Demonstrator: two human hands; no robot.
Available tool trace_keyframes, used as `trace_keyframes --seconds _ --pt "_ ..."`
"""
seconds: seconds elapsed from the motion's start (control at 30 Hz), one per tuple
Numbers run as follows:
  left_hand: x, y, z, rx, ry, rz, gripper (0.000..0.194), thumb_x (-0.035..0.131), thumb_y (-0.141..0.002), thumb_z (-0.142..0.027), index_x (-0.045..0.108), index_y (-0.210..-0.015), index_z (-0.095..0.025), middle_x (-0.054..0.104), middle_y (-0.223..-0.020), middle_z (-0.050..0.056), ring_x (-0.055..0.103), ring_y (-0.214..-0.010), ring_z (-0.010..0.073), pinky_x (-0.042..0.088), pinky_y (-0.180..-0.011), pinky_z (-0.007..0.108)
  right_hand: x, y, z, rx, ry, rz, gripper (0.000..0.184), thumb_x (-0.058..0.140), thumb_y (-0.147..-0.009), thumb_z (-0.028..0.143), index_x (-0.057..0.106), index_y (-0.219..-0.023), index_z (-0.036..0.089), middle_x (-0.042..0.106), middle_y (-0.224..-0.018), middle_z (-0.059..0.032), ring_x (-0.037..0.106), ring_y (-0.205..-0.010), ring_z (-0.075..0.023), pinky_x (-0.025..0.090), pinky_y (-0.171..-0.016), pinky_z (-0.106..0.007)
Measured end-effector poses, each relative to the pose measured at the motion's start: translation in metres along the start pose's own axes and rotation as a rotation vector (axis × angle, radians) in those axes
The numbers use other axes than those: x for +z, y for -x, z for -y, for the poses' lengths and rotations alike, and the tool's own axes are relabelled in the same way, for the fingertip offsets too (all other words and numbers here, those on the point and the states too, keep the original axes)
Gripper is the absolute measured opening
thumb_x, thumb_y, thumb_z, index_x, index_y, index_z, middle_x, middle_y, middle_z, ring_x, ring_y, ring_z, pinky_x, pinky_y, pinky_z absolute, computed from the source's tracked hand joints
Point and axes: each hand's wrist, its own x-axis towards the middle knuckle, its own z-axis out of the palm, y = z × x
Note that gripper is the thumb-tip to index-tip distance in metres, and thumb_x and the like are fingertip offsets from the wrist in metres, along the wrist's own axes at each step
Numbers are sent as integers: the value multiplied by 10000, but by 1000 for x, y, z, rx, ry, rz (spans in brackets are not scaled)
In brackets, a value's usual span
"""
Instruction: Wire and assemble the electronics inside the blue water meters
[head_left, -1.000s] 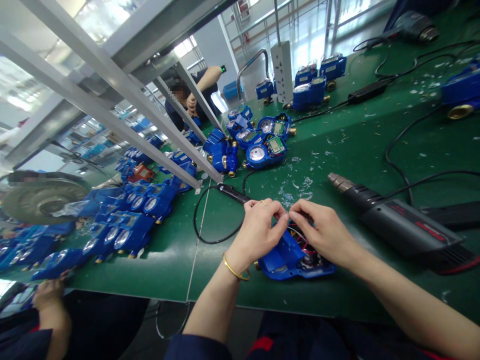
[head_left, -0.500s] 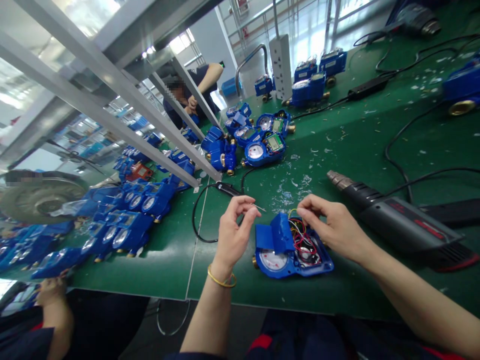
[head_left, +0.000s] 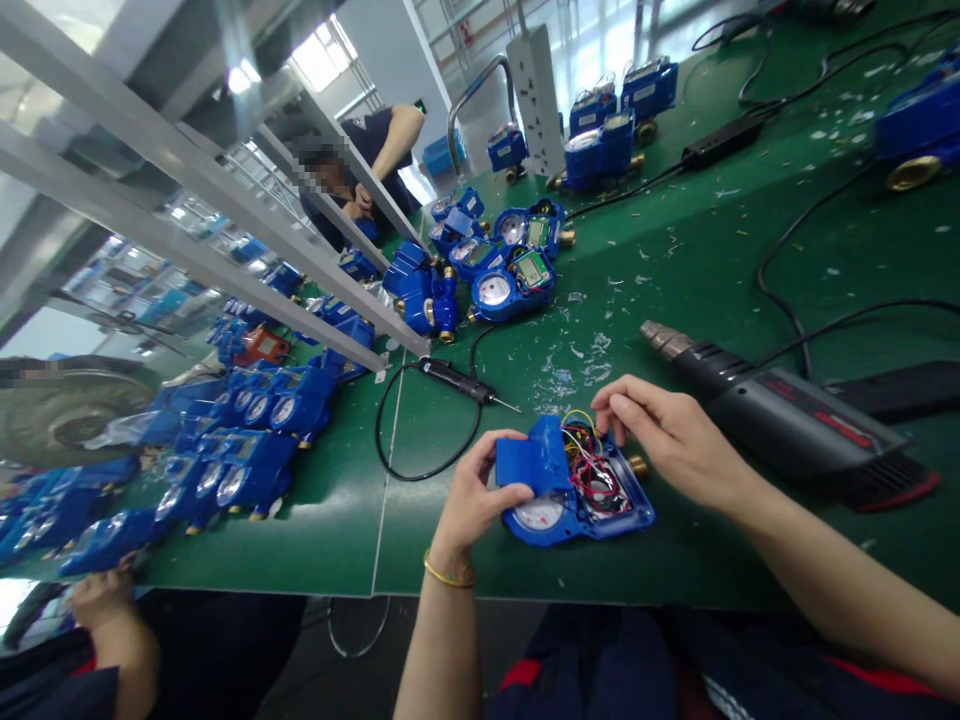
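Gripping the raised blue lid point(head_left: 531, 462) between thumb and fingers, your left hand point(head_left: 469, 505) meets the open water meter point(head_left: 568, 527) on the green bench point(head_left: 315, 550). The body looks stiff and fairly heavy, best held by its rim; the thin wires point(head_left: 598, 482) seem soft and fragile. Your right hand point(head_left: 679, 440) curls its fingers close together beside the yellow wire point(head_left: 577, 412); whether they pinch it, you cannot tell.

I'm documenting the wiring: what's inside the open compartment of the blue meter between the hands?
A tangle of red, black, white and yellow wires fills much of the compartment; what lies beneath them is covered and cannot be seen.
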Motion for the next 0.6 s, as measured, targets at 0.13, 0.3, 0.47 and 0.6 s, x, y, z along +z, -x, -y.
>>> trace_keyframes --seconds 0.13,0.3,0.47,0.6 --pt "1 -3 1 -33 81 -23 625 861 -585 -505 646 -1081 -192 655 -899 14 558 -755 146 442 -692 223 -4 8 4 -61 45 -111 171 449 -976 301 573 -1031 196 660 -892 -22 587 -728 -122 471 -691 -275" --pt "3 -5 -1 -40 109 -56 631 879 -552 -487 652 -1053 -179 649 -853 9 548 -721 134 427 -653 207 3 18 23 -429 154 -115 72 596 -901 192 625 -965 182 667 -928 -44 574 -887 -155 472 -803 -304" --pt "8 -5 5 -22 118 -112 549 846 -607 -447 654 -1050 -184 656 -839 0 558 -710 128 428 -649 202 14 23 16 -411 173 3 98 566 -922 163 653 -878 168 664 -827 -24 559 -804 -138 456 -736 -283" --pt "10 -4 11 -15 136 -139 511 819 -636 -400 648 -1067 -185 667 -863 3 569 -740 142 435 -669 212 8 30 4 -279 115 -29 110 567 -927 188 659 -867 174 652 -808 -15 580 -778 -119 456 -717 -252"
